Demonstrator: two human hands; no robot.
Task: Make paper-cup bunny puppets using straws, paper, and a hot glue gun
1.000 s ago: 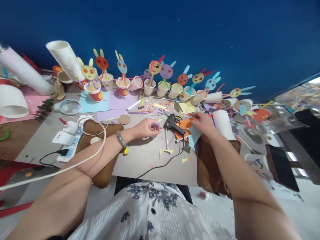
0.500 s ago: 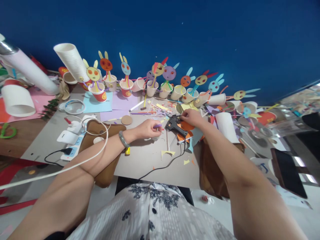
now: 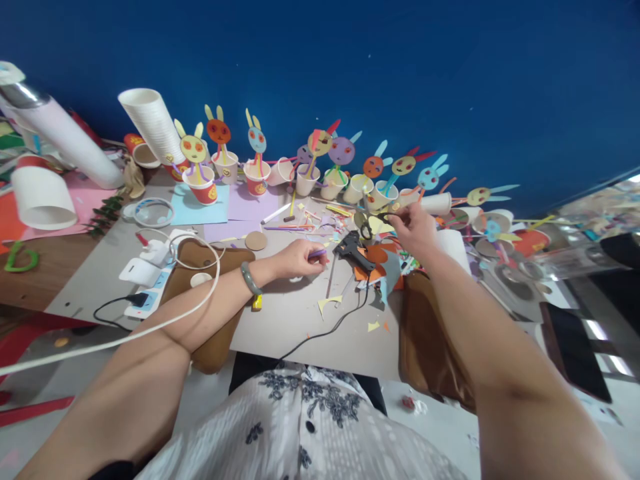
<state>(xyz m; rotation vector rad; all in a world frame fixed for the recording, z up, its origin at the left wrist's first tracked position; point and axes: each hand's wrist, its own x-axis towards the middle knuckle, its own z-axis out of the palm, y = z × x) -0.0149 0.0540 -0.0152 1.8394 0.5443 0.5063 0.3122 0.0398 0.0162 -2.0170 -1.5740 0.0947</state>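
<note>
My left hand, with a bangle at its wrist, is closed around a small purple piece; most of it is hidden by my fingers. To its right lies a black glue gun, its cord running toward the front edge. Beyond the glue gun, my right hand pinches one black handle loop of a pair of scissors. The other loop points left, over yellow paper. Orange paper scraps lie beneath the glue gun and beside it.
A row of paper cups with rabbit faces, such as a red cup, lines the blue wall. At left are a power strip, a white cable and stacked cups. A brown leather pad lies at right.
My right hand has moved from beside the glue gun, away and to the right, and now has the scissors. My left hand stays nearly in place with the purple piece.
</note>
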